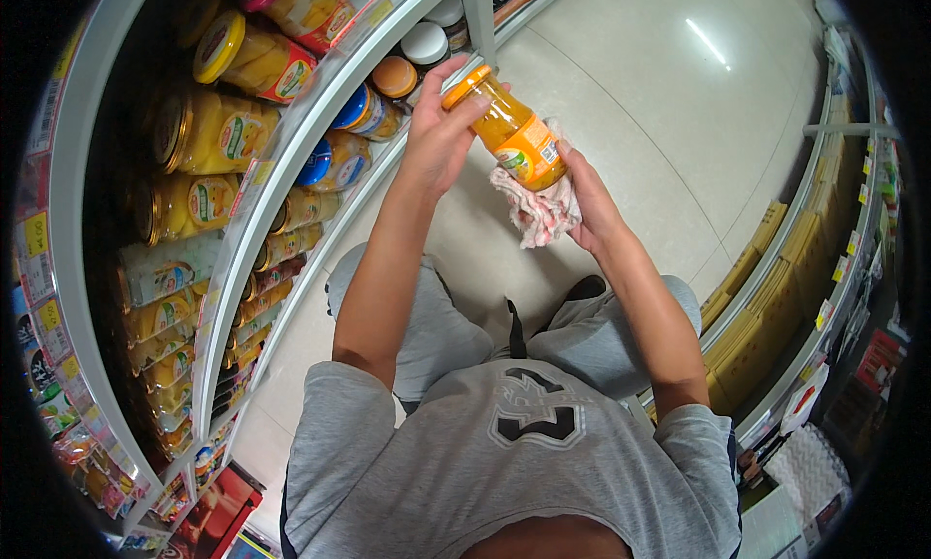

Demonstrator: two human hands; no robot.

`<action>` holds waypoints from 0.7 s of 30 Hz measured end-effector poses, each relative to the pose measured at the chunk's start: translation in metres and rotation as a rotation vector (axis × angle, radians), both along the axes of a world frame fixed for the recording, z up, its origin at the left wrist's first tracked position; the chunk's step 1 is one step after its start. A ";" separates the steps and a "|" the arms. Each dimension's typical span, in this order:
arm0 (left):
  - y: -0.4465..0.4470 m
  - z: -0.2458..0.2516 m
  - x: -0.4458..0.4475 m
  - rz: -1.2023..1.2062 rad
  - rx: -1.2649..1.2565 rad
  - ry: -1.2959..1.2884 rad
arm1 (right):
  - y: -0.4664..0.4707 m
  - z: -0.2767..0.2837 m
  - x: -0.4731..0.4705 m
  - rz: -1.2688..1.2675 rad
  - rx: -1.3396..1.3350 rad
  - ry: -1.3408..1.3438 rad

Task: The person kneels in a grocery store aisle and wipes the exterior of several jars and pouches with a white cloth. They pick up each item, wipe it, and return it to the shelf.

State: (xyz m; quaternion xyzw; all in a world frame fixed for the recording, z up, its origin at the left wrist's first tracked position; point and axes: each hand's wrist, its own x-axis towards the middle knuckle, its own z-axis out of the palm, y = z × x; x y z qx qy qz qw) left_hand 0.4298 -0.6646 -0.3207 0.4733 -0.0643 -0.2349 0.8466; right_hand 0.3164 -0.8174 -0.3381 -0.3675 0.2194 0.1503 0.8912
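A glass jar of orange-coloured preserved fruit (520, 133) with an orange lid is held tilted in front of me, above the floor. My left hand (445, 126) grips it at the lid and neck. At its lower end, my right hand (588, 195) holds a crumpled white and pink cloth (537, 213) against the jar's base and side. The label faces up towards me. Some of the fingers of both hands are hidden behind the jar and the cloth.
On the left, curved-looking metal shelves (291, 144) hold rows of fruit jars (218, 133), with lidded jars (424, 44) near my left hand. Flat cardboard cartons (771, 319) line the shelf at right. Tiled floor (625, 123) lies ahead, and a red box (218, 504) stands lower left.
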 end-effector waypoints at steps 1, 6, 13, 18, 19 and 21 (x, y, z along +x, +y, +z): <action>-0.001 -0.001 -0.001 0.009 0.066 -0.055 | -0.001 -0.001 0.001 -0.007 -0.009 0.016; -0.009 -0.008 -0.009 0.054 -0.079 0.020 | -0.001 0.002 -0.003 0.007 0.080 0.088; -0.017 -0.008 -0.024 -0.088 0.008 0.031 | -0.004 -0.003 -0.006 0.059 0.008 0.149; -0.018 -0.003 -0.030 -0.068 0.173 -0.184 | -0.003 -0.013 -0.003 -0.005 -0.232 0.111; -0.017 -0.002 -0.029 -0.067 0.226 -0.228 | -0.003 -0.013 -0.002 -0.025 -0.282 0.108; -0.015 -0.001 -0.029 -0.072 0.279 -0.272 | -0.003 -0.014 0.001 -0.115 -0.568 0.001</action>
